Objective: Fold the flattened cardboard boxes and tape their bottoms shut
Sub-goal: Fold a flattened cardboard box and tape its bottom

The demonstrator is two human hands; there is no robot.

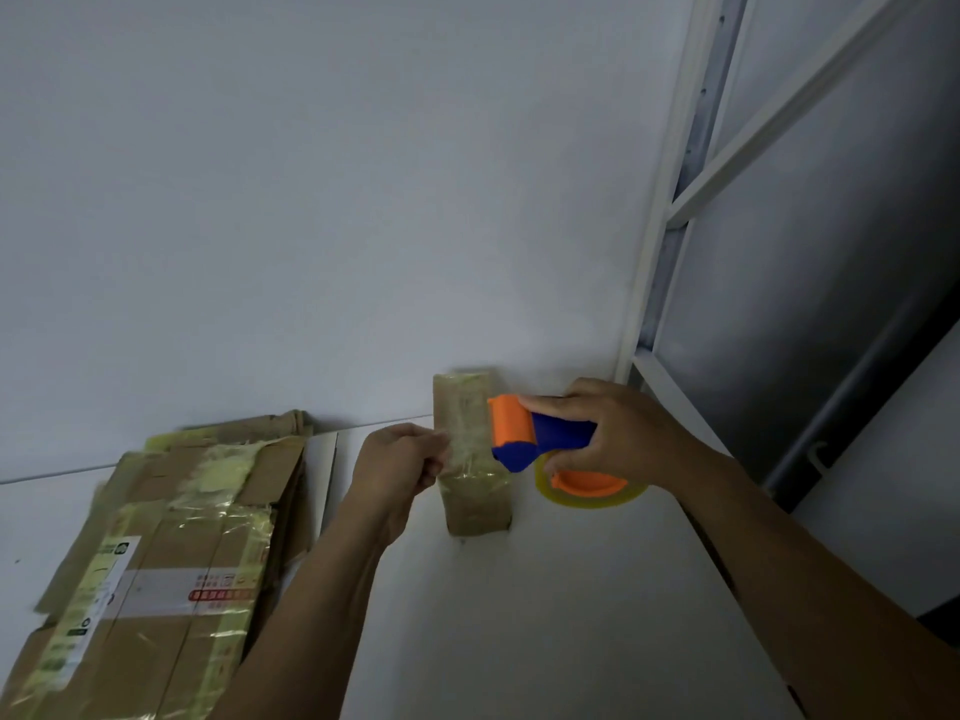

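Observation:
A small upright cardboard box, wrapped in old clear tape, stands on the white table near the wall. My right hand grips an orange and blue tape dispenser with a roll of clear tape, held just right of the box. My left hand pinches the loose end of the tape strip, which stretches across the front of the box to the dispenser. A stack of flattened cardboard boxes lies at the left.
The white table meets a plain white wall behind. A white metal frame with grey panels rises at the right, close to the table's right edge.

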